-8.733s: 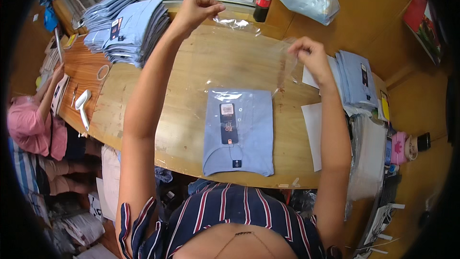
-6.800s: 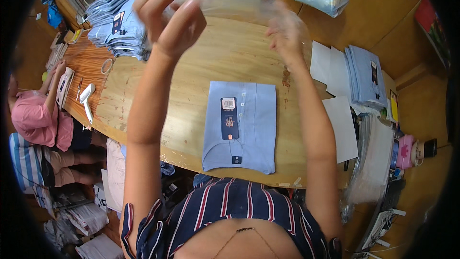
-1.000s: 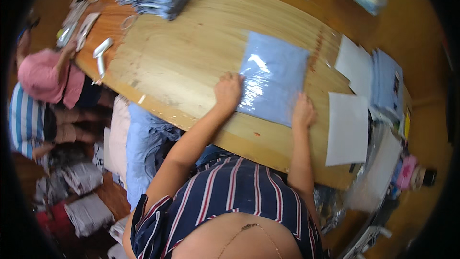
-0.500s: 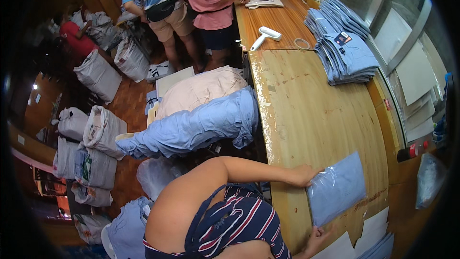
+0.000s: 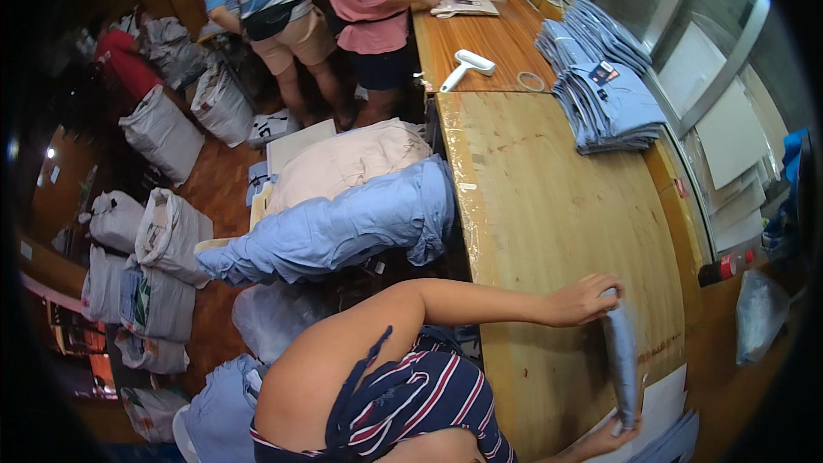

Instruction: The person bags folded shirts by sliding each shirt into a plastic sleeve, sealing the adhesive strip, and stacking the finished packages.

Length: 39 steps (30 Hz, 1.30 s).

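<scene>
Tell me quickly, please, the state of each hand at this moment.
Left hand: closed, holding the upper end of the folded blue garment.
Right hand: closed, holding its lower end.

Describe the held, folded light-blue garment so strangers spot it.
Start at the pale wooden table. Toward its bottom end in view, the left hand and right hand hold the folded light-blue garment. Unlike the light-blue folded shirts stacked farther up, it's held edge-on.

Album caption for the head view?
Bare left hand and right hand hold a slim, folded light-blue garment edge-on.
</scene>
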Tool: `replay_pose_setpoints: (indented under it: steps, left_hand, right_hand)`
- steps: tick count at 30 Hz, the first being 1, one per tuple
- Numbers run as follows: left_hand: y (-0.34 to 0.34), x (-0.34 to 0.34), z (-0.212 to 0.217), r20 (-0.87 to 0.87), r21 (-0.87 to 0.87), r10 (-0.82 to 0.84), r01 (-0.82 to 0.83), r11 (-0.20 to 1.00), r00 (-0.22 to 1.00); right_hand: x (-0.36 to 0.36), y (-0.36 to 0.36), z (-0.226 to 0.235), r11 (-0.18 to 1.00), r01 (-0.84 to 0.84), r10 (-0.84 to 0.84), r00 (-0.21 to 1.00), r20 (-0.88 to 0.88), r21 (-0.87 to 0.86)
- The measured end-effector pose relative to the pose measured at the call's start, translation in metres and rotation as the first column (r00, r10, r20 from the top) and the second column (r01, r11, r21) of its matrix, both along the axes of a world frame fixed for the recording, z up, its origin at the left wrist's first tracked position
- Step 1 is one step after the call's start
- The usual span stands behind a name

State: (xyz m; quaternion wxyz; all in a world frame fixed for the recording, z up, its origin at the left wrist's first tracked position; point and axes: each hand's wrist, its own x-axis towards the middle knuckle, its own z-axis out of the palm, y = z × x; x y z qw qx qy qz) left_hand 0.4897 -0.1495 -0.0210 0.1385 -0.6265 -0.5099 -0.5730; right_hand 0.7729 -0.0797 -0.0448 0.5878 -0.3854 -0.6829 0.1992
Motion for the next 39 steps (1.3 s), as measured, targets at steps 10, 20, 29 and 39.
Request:
replay_pose_setpoints:
  steps: [10, 20, 29, 39]
  left_hand:
    - [0.012, -0.006, -0.053, -0.112, -0.828, 0.133, -0.166, 0.535, 0.985]
    - [0.021, 0.093, -0.069, -0.219, -0.83, -0.026, -0.173, 0.531, 0.975]
    - [0.024, 0.094, -0.068, -0.253, -0.871, -0.053, -0.204, 0.446, 0.966]
    - [0.031, 0.094, -0.072, -0.266, -0.875, -0.078, -0.207, 0.439, 0.961]
  right_hand:
    - [-0.027, 0.013, -0.021, 0.78, 0.243, -0.033, 0.936, 0.349, -0.577]
    - [-0.091, -0.013, -0.048, 0.846, 0.506, -0.119, 0.487, 0.865, -0.168]
    - [-0.092, -0.01, -0.047, 0.808, 0.513, 0.01, 0.481, 0.877, -0.29]
    - [-0.092, -0.005, -0.05, 0.793, 0.509, 0.072, 0.468, 0.881, -0.336]
